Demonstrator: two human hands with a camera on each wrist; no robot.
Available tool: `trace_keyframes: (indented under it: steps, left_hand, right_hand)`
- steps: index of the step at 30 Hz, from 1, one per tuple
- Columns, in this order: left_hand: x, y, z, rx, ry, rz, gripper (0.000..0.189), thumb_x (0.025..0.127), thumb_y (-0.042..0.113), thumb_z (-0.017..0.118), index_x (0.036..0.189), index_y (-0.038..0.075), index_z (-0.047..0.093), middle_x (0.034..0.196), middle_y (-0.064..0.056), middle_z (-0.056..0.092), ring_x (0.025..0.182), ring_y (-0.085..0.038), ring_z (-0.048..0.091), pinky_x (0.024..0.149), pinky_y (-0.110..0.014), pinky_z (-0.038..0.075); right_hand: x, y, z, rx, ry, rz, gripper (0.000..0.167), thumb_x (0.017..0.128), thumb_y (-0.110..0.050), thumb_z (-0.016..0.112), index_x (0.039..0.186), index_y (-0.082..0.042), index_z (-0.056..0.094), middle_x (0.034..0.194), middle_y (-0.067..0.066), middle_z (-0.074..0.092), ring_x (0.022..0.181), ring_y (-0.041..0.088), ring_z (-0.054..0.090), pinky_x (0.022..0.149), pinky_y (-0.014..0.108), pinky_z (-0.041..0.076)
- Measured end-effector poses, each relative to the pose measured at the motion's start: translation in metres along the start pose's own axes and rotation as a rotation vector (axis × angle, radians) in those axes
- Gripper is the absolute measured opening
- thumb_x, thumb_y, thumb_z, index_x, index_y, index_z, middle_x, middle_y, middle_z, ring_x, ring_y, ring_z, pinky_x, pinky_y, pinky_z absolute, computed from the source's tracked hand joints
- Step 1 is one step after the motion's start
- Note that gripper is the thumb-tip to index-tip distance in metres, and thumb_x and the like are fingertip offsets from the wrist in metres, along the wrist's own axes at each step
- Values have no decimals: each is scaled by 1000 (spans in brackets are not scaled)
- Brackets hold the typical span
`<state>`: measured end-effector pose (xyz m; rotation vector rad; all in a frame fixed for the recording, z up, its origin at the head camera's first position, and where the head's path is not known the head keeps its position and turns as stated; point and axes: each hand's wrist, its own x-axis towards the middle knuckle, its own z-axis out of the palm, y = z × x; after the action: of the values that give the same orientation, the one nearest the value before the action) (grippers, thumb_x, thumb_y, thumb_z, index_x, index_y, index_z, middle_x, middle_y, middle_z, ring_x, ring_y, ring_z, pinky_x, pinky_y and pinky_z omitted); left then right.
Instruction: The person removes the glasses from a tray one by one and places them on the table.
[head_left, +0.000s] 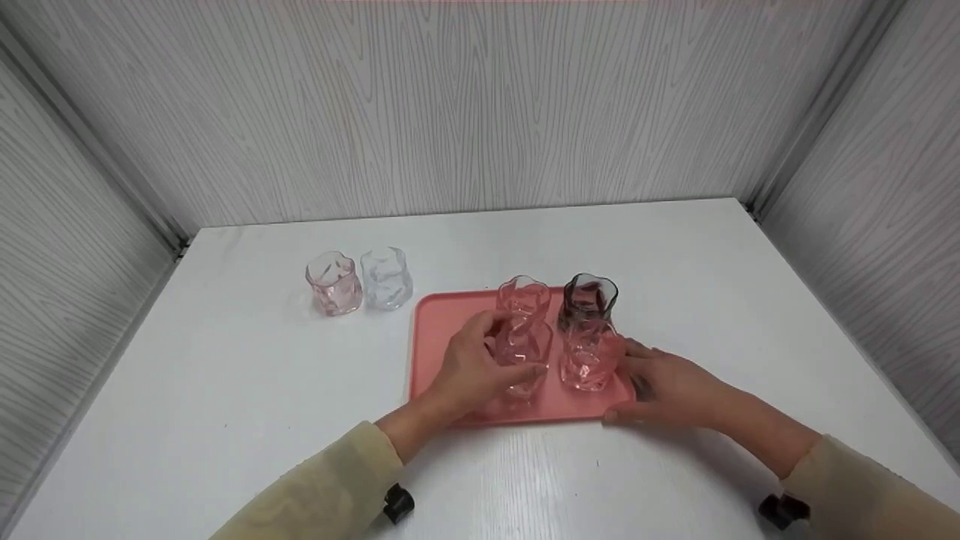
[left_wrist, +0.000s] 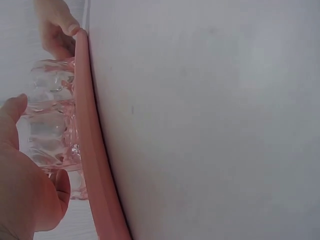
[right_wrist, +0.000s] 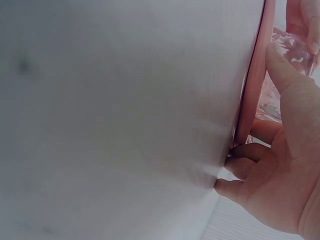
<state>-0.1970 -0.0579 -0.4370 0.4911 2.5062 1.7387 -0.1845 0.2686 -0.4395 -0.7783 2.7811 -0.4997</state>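
Note:
Several wavy glass tumblers stand on a pink rectangular tray (head_left: 448, 322). My left hand (head_left: 469, 367) holds the clear front-left tumbler (head_left: 525, 349), thumb on its near side and fingers behind; the left wrist view shows this tumbler (left_wrist: 47, 132) between thumb and fingers. Behind it stands another tumbler (head_left: 523, 291), and a dark grey tumbler (head_left: 589, 292) is at the back right. The clear front-right tumbler (head_left: 589, 367) is close to my right hand (head_left: 679, 386). That hand grips the tray's near right corner, with its thumb (right_wrist: 285, 70) along the front edge and fingers at the side.
Left of the tray, a pale pink tumbler (head_left: 335, 289) and a clear tumbler (head_left: 388, 281) stand side by side on the white table (head_left: 247, 360). Wood-grain panels (head_left: 450, 112) enclose the table at the back and both sides.

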Motion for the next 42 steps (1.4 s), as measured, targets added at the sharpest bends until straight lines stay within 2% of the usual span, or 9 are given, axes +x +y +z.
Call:
trace_keyframes:
  steps: [7, 11, 17, 24, 30, 36, 42]
  left_hand:
    - [1, 10, -20, -2, 50, 43, 77, 79, 39, 96, 142, 18, 59, 126, -1, 64, 111, -24, 60, 87, -39, 56]
    - [2, 15, -38, 50, 113, 47, 78, 77, 38, 98, 141, 13, 60, 128, 0, 65, 111, -21, 60, 90, -39, 54]
    - [-1, 16, -69, 80, 198, 54, 83, 75, 36, 99, 142, 8, 58, 130, -2, 65, 116, -20, 59, 94, -40, 54]
    - [-9, 11, -104, 124, 255, 16, 87, 79, 40, 96, 149, 9, 55, 131, -4, 63, 115, -20, 57, 91, -39, 55]
    - [-14, 4, -127, 172, 296, -33, 87, 81, 41, 94, 151, 9, 53, 133, -5, 62, 115, -20, 55, 92, -38, 54]
    - [-17, -3, -142, 195, 340, -81, 85, 81, 40, 95, 150, 10, 54, 134, -6, 62, 113, -21, 55, 87, -24, 51]
    - [-20, -10, -151, 209, 363, -108, 88, 82, 38, 94, 153, 8, 51, 137, -7, 60, 115, -22, 55, 85, -21, 51]
  right_hand:
    - [0, 1, 2, -3, -8, 30, 99, 86, -78, 70, 153, -7, 56, 164, 23, 41, 146, 46, 46, 113, 62, 43]
    - [0, 2, 2, -2, -15, 42, 102, 85, -79, 70, 155, -6, 54, 165, 23, 40, 146, 46, 45, 113, 62, 43]
    - [2, 4, 4, -8, -14, 34, 101, 85, -80, 68, 155, -8, 56, 164, 23, 41, 147, 46, 43, 115, 61, 41]
    - [2, 4, 4, -17, -15, 34, 102, 85, -81, 68, 155, -9, 55, 165, 23, 40, 147, 46, 43, 115, 62, 41]
    - [3, 3, 4, -15, -8, 21, 99, 85, -80, 69, 154, -9, 57, 164, 22, 42, 147, 46, 44, 116, 62, 41]
    - [1, 2, 3, -8, 16, -13, 90, 87, -77, 69, 147, -11, 63, 163, 23, 43, 146, 46, 45, 113, 61, 44]
    - [1, 1, 2, -7, 19, -27, 88, 88, -77, 69, 146, -11, 64, 162, 24, 44, 146, 46, 46, 113, 61, 44]
